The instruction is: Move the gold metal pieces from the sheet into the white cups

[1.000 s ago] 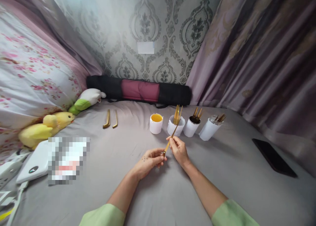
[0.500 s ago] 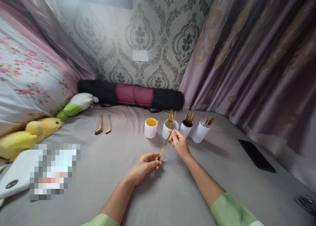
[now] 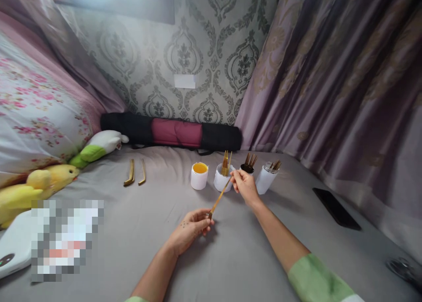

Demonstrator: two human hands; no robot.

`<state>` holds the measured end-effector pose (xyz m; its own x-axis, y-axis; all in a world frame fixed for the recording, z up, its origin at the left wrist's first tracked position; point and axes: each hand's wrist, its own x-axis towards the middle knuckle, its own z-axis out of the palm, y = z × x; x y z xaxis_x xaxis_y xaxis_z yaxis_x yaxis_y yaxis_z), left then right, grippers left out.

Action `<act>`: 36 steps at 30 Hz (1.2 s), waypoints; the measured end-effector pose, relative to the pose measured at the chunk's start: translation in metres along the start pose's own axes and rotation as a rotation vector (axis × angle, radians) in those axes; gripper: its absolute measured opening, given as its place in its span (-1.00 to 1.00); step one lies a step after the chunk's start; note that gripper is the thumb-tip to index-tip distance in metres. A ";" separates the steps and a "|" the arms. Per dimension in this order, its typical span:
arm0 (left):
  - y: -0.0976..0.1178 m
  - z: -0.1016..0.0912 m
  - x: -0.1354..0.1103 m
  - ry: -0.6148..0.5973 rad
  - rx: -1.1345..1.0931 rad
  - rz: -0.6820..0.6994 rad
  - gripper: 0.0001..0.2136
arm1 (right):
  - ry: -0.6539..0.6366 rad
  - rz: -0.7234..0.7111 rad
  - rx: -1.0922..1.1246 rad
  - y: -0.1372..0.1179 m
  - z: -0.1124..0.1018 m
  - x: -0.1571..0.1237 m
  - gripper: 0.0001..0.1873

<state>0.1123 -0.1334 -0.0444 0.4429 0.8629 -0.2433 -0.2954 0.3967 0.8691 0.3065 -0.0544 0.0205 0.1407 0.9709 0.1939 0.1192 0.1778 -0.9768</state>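
A thin golden stick (image 3: 218,200) slants between my two hands above the bed; its exact kind is unclear. My left hand (image 3: 193,226) pinches its lower end with thumb and fingers. At the upper end, my right hand (image 3: 243,184) has its fingers closed on the tip. Behind the right hand stands a white cup (image 3: 222,182) with several upright golden pieces (image 3: 225,163). Partly covered by that hand is another cup (image 3: 247,168), dark inside, holding thin brown-gold pieces. A white cup with a yellow inside (image 3: 199,179) stands to the left.
A tilted white cup (image 3: 265,182) with brownish sticks stands rightmost. Bent golden tubes (image 3: 130,173) lie at left. A black phone (image 3: 336,208) rests at right, plush toys (image 3: 54,179) and a white device (image 3: 18,240) at left. A black and maroon roll (image 3: 176,132) lies along the wall.
The view has shifted slightly, so the scene sits lower. Both hands keep hold of the golden stick, and my right hand has moved a little right, uncovering more of the white cup.
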 end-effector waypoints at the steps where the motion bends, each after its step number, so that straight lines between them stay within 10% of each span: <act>1: 0.000 0.000 0.000 0.001 -0.002 -0.002 -0.64 | -0.008 0.008 0.003 -0.001 -0.001 0.000 -0.61; 22: 0.016 -0.018 0.003 0.187 -0.553 -0.038 -0.79 | 0.242 -0.139 -0.033 -0.074 -0.060 0.060 -0.73; 36: 0.019 -0.021 0.001 0.181 -0.678 -0.034 -0.82 | 0.292 -0.307 -0.564 -0.074 -0.069 0.100 -0.62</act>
<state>0.0897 -0.1185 -0.0373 0.3302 0.8620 -0.3846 -0.7728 0.4808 0.4142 0.3791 0.0190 0.1180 0.2675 0.7934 0.5468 0.6758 0.2501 -0.6934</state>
